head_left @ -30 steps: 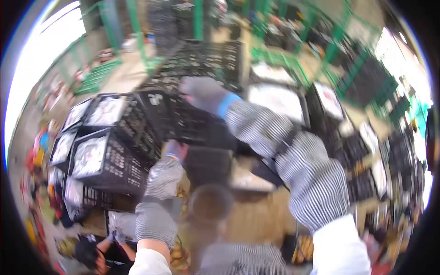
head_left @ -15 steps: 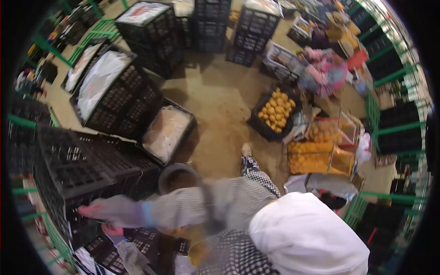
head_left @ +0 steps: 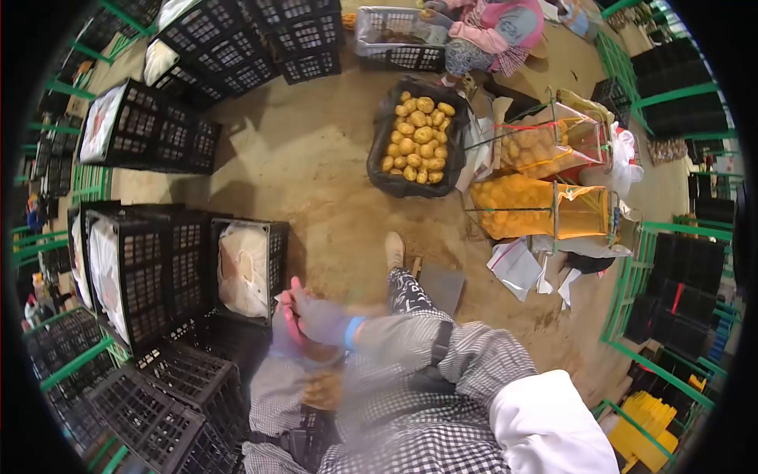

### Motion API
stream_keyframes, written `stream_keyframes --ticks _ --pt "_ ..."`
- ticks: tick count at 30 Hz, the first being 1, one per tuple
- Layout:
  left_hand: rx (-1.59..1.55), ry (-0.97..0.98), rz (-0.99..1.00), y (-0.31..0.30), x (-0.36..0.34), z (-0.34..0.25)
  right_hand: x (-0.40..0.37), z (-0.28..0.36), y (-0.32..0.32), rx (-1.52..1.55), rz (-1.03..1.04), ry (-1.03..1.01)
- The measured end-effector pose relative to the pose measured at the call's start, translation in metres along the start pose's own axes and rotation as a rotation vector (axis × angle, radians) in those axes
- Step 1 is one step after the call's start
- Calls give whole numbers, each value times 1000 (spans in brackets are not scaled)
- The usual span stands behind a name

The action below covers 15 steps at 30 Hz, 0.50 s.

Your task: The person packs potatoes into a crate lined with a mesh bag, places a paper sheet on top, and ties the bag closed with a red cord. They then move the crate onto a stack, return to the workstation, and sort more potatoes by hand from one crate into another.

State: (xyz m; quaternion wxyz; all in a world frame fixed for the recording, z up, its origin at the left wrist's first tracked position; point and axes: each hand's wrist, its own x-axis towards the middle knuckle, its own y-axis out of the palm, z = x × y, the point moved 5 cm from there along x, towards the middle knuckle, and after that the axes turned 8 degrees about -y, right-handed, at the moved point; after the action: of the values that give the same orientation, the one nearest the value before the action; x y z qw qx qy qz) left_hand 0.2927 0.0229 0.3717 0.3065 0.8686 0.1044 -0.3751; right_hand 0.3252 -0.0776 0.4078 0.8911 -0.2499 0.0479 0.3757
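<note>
- Right hand [head_left: 314, 321] has pulled back from the black crates far out on its left and is now close in front of the body; view has swung too, so the potato crate [head_left: 414, 138] went from right of centre to top centre.
- Right arm in a checked sleeve crosses the body towards the left, with a blue cuff at the wrist.
- Right hand is gloved, and its red-tipped fingers [head_left: 289, 306] point up and left. Heavy blur: cannot tell if they are spread, pressed together or pinching anything.
- Left hand [head_left: 279, 346] is a grey smear just beside and below the right hand; cannot tell its fingers' state.
- Brown blur [head_left: 324, 387] sits right under both hands; cannot tell what it is.
- Lined crate [head_left: 249, 268] is on the floor [head_left: 316, 174] just left of the right hand, upright, with a pale liner inside; fingertips are near its right wall, contact unclear.
- Taller black crates with white liners stand left of it, and empty crates [head_left: 158, 403] are stacked at lower left.
- Shoe [head_left: 394, 251] is on the floor just above the hands.
- Potato crate is well apart from the hands and full of yellow potatoes.
- Two orange sacks [head_left: 545, 209] hang in metal frames right of the potatoes.
- Another person [head_left: 493, 28] sits at the top edge by a grey basket.
</note>
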Motion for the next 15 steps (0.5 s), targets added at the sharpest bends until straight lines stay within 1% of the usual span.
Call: stream_keyframes --ticks 1,3,4,5,6,7,8,9,10,11,12,13,14,15 --pt "4 -60 -51 6 22 -8 -3 -4 -32 -183 4 -24" --pt "24 -156 -187 5 60 -22 -35 -28 -132 40 -304 -96" --pt "37 -191 -269 0 79 -29 -41 -77 -137 -117 -289 -169" --pt "49 -224 -349 -4 99 -35 -55 -88 -188 -52 -174 100" --pt "89 -229 -374 -7 115 -41 -74 -96 -239 -20 -51 370" --pt "132 -212 -369 -16 133 -46 -103 -133 -263 71 -244 321" --pt "172 -198 -366 -29 151 -48 -126 -139 -299 81 -234 478" --pt "211 -184 -366 -37 162 -50 -167 -196 -298 -155 -500 402" --pt "277 -145 -382 -36 169 -55 -203 -249 -306 -67 -524 512" --pt "305 -156 -405 -41 176 -57 -228 -195 -346 65 -585 699" --pt "335 -164 -426 -45 183 -60 -285 -284 -317 -307 -777 628" --pt "368 -176 -444 -50 188 -67 -323 -287 -315 -92 -845 739" --pt "394 -206 -379 -50 190 -76 -355 -284 -306 130 -909 850" --pt "484 -134 -513 -48 189 -84 -389 -288 -285 253 -967 889"
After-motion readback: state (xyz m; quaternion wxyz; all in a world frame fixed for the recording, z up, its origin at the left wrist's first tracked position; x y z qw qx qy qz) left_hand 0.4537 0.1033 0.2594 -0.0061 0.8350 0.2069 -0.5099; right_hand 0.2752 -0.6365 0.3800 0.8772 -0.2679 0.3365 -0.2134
